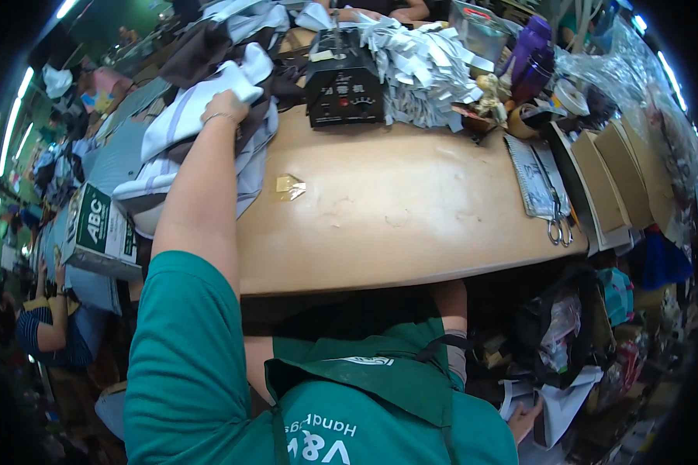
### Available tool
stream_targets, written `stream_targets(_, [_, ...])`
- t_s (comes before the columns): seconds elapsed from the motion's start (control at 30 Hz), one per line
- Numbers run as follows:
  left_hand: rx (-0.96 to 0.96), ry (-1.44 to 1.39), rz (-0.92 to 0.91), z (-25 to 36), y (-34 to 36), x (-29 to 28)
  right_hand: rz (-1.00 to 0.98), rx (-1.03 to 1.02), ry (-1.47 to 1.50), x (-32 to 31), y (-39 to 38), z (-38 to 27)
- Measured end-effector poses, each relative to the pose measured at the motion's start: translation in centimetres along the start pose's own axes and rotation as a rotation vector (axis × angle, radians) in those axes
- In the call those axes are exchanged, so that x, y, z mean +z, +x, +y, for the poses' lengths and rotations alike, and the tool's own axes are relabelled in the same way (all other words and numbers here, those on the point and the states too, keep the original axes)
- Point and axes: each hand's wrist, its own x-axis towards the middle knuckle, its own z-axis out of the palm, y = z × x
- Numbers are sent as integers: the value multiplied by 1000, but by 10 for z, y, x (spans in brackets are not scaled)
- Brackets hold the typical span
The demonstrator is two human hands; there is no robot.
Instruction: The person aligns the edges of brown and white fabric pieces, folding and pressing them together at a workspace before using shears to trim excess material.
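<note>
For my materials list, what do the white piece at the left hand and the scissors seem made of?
White piece: probably fabric, with a dull finish, since it bends softly by the left hand; exact fibre unclear. Scissors: likely metal, fairly polished, because they shine silvery.

Fingertips on the left hand (226, 107) were hard to see. The green shirt (186, 333) hid the arm above the right hand (524, 422). The top edge cut off a person (416, 9) across the bench (411, 194).
</note>
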Motion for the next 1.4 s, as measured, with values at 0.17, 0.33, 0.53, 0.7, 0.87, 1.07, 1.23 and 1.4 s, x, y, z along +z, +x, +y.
stream_targets(0.17, [96, -222, 504, -63, 52, -3, -620, -186, -179, 5, -10, -90])
stream_targets(0.33, [268, -146, 818, -151, 13, -112, -816, -249, -288, 11, 32, -164])
stream_targets(0.53, [649, -325, 1084, -204, -167, -151, -793, -453, -222, 7, 65, -219])
stream_targets(0.7, [921, -789, 680, -175, -303, -91, -753, -421, -199, -34, 93, -254])
stream_targets(0.87, [637, -283, 72, -149, -338, -17, -404, -704, 281, -48, 124, -335])
stream_targets(1.07, [136, -982, 78, -158, -359, 53, -514, -1241, 541, 48, 58, -469])
stream_targets(1.23, [290, -1278, 88, -143, -345, 42, -876, -851, 462, 122, 29, -490])
stream_targets(1.4, [723, -1605, 177, -100, -307, -14, -814, -732, 781, 113, 16, -442])
